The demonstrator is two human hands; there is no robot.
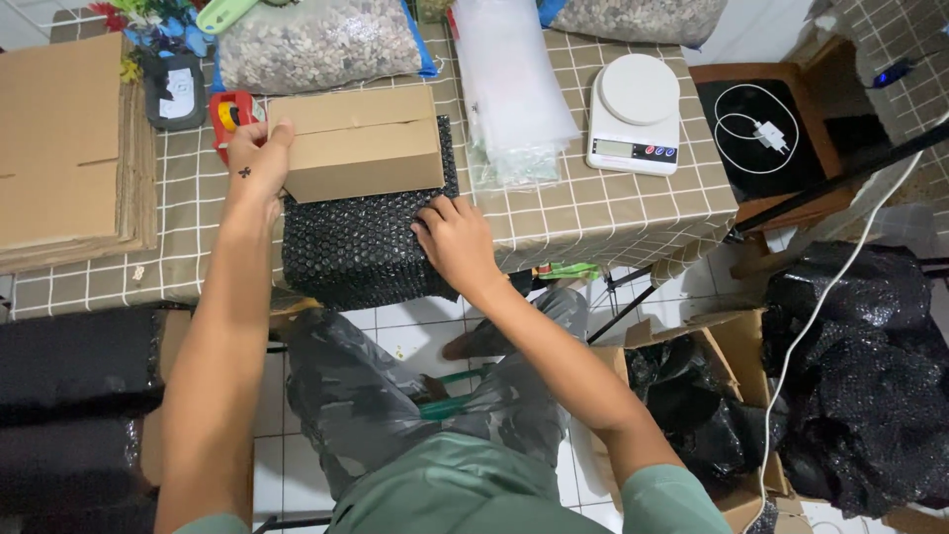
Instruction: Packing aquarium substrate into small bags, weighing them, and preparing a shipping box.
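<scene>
We count: one small cardboard box (361, 143), one black bubble-wrap sheet (361, 247) under it, one white kitchen scale (635, 114), two bags of pebbles (316, 42), one stack of clear plastic bags (511, 89), one red tape dispenser (229, 117), and probably one pile of flat cardboard (64, 148), sheets uncountable.

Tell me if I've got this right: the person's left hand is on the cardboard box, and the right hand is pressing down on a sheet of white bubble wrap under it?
Not quite. The bubble wrap is black, not white, as the head view shows. The rest holds: the left hand is on the cardboard box's left end, and the right hand presses on the wrap under the box.
</scene>
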